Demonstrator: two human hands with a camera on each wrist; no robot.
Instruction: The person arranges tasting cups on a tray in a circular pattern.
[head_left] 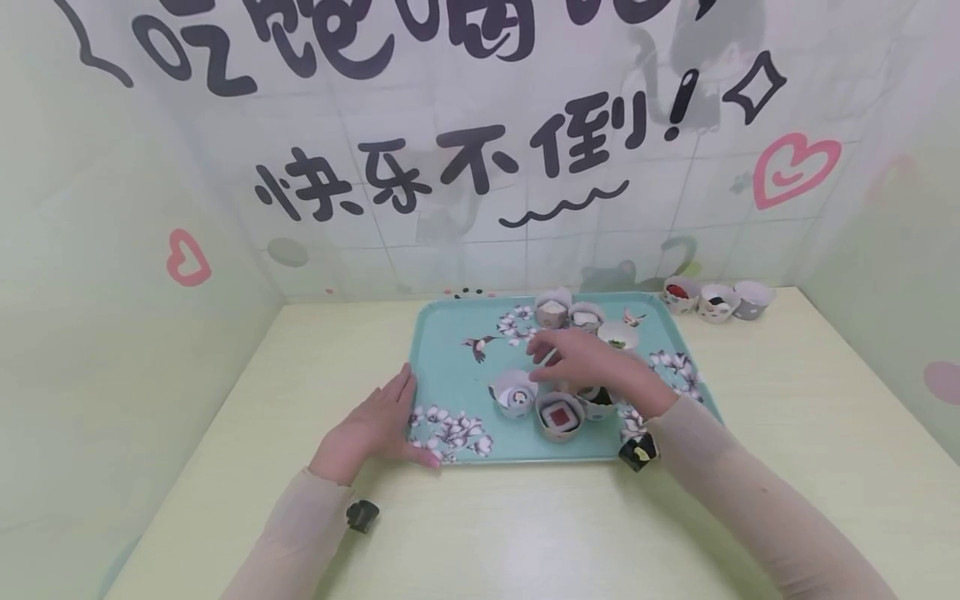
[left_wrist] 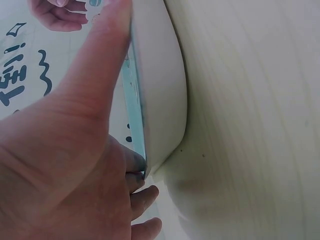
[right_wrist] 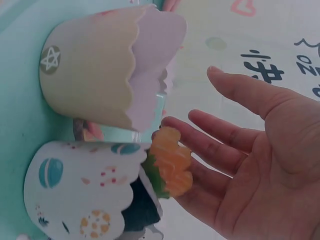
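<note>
My left hand (head_left: 377,423) rests at the front left corner of a turquoise tray (head_left: 450,367). Its fingers lie along the left side, and in the left wrist view the thumb (left_wrist: 95,60) stretches along the rim. Above the right half of the tray hovers my right hand (head_left: 588,360), fingers spread loosely, nothing held. Beneath and near it stand paper cups with sushi pieces: one with a red-centred roll (head_left: 557,417), one with a small white roll (head_left: 514,395). In the right wrist view the fingers are beside a cup (right_wrist: 75,185) with orange-topped sushi; a beige star cup (right_wrist: 90,70) stands alongside.
More filled paper cups stand at the tray's back, including a cup with a white piece (head_left: 552,310). Off the tray at the back right is a row of cups (head_left: 717,305). Lettered walls (head_left: 450,200) border the pale table (head_left: 495,533).
</note>
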